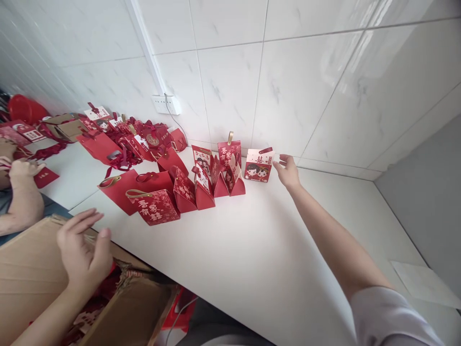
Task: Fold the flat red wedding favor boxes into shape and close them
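Note:
My right hand [288, 172] reaches to the back of the table, just right of a small red-and-white gift box [257, 172] with two cartoon faces on it. Its fingers are slightly curled and apart; whether a fingertip touches the box I cannot tell. At the lower left, my left hand [83, 252] hovers over an open cardboard carton [124, 312], thumb and fingers spread, holding nothing. Red paper items show inside the carton. Left of the cartoon box, several red gift boxes stand close together, the nearest being a printed one [158, 207] with a gold handle.
The white table [234, 254] runs along a tiled wall with a power socket [166, 105]. Many red boxes and ribbons [133, 144] are heaped farther left. Another person's hand [25, 170] rests near a red packet [46, 177] at the left edge.

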Tool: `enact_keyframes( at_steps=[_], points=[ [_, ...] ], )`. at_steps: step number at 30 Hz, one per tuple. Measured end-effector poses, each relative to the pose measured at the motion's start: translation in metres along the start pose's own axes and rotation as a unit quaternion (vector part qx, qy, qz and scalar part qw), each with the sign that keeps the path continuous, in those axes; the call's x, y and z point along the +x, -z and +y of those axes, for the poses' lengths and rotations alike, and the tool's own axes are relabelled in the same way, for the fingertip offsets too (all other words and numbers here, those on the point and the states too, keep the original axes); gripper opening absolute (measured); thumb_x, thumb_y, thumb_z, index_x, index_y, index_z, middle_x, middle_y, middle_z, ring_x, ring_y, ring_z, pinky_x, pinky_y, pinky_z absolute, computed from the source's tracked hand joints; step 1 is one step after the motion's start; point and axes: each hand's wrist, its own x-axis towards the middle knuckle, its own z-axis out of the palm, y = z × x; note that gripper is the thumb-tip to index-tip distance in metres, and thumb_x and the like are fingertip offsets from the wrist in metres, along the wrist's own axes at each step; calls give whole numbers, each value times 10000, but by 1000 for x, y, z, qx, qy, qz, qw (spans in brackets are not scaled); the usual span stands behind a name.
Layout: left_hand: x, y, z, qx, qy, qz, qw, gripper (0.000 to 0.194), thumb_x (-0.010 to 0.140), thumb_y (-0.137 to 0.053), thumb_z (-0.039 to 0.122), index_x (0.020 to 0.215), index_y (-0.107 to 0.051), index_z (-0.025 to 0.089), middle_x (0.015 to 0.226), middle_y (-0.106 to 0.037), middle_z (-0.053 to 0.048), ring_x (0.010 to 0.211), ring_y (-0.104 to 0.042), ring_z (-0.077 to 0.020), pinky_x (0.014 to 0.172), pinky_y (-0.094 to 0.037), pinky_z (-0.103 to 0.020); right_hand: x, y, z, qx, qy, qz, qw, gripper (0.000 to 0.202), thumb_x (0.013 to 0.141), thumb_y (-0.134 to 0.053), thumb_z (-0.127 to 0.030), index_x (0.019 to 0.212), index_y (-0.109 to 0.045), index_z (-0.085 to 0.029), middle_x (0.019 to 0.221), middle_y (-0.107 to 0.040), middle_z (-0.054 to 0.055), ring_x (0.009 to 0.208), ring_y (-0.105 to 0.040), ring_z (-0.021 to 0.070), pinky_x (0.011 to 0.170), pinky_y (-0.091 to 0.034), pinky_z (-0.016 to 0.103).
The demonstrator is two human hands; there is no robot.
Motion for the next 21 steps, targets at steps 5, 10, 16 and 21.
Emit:
enact_keyframes(
  at_steps=[5, 10, 16, 21],
  points=[
    [15, -3, 74, -82, -155, -58, 983, 334, 840, -615, 149, 1160, -560, 228, 1274, -567, -96, 1172, -569, -269, 1019, -462, -468, 7, -41, 32, -8, -40, -17, 999, 373, 726, -654, -518, 909, -565, -205, 1054, -661, 121, 1002, -586, 307, 885, -460, 448],
    [18, -25, 113, -134, -314, -169, 925, 356, 844, -587, 96, 1166, -580, 250, 1277, -583, -102, 1154, -584, -241, 955, -491, -389, -16, -39, 41, 13, -16, -37, 999, 317, 766, -613, -532, 807, -533, -228, 1036, -679, 86, 1006, -565, 291, 904, -431, 419],
    [35, -59, 166, -184, -408, -267, 853, 306, 911, -532, 180, 1212, -561, 225, 1347, -558, -131, 1260, -525, -252, 1036, -443, -417, -58, 10, 41, 96, -44, -17, 994, 384, 801, -575, -610, 847, -505, -235, 930, -682, 41, 863, -610, 227, 765, -482, 341],
    [62, -129, 232, -277, -329, -352, 831, 400, 950, -490, 368, 1310, -489, 192, 1395, -499, -147, 1305, -490, -261, 1097, -400, -440, -97, 38, 29, 166, -64, 49, 983, 379, 840, -554, -602, 865, -475, -232, 845, -613, 6, 732, -582, 171, 686, -473, 299]
  ],
)
